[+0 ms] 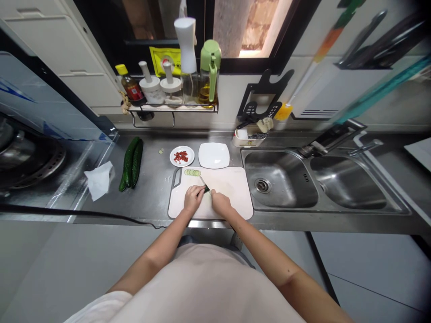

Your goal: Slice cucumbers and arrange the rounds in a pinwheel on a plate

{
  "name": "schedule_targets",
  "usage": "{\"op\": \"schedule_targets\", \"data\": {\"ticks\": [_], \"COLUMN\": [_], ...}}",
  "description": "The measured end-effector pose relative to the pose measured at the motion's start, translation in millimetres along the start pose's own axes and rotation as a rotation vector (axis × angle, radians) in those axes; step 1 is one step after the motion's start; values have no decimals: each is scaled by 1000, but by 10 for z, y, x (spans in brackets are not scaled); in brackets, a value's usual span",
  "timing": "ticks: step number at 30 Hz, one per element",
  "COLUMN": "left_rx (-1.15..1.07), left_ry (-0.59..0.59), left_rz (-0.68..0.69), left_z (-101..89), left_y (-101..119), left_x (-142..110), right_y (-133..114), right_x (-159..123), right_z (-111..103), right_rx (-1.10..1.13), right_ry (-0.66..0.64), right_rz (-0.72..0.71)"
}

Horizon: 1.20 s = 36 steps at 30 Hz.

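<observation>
On the white cutting board [234,186], my left hand [193,198] has its fingers closed around a short dark-green piece of cucumber [206,189]. My right hand [221,204] grips a knife [202,180], whose thin blade points away to the upper left beside the cucumber piece. The handle is mostly hidden in my fist. Several pale green cucumber slices [192,172] lie overlapping in a row near the board's far left edge. Just behind the board are a small white plate [172,158] with red chopped bits [181,156] and a bare white square plate [214,155].
Two whole cucumbers [132,162] and a crumpled white tissue [98,180] lie left on the steel counter. A double sink [283,208] is at right. Seasoning jars and bottles stand on a wall rack [175,107]. A black cable [111,215] runs along the front edge.
</observation>
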State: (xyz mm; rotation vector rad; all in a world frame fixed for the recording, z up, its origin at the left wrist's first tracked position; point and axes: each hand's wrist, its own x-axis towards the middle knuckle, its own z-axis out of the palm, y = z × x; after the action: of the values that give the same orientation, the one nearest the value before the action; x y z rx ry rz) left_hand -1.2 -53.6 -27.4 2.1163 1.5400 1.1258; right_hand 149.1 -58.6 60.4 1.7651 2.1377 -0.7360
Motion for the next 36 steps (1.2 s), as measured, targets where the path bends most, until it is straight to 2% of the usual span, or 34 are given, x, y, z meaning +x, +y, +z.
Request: {"op": "schedule_targets", "data": {"ticks": [15, 28, 36], "left_rx": [-2, -2, 4], "left_ry": [8, -16, -7], "left_rz": [-27, -41, -39], "left_z": [-13, -14, -17], "left_y": [27, 25, 31], "left_x": [-3, 2, 4], "right_y": [136, -42, -3], "right_x": [-356, -42, -46], "right_z": [148, 5, 52], "right_rx": [-31, -11, -8], "right_ry": [-42, 2, 24], "right_rz": [58, 36, 22]}}
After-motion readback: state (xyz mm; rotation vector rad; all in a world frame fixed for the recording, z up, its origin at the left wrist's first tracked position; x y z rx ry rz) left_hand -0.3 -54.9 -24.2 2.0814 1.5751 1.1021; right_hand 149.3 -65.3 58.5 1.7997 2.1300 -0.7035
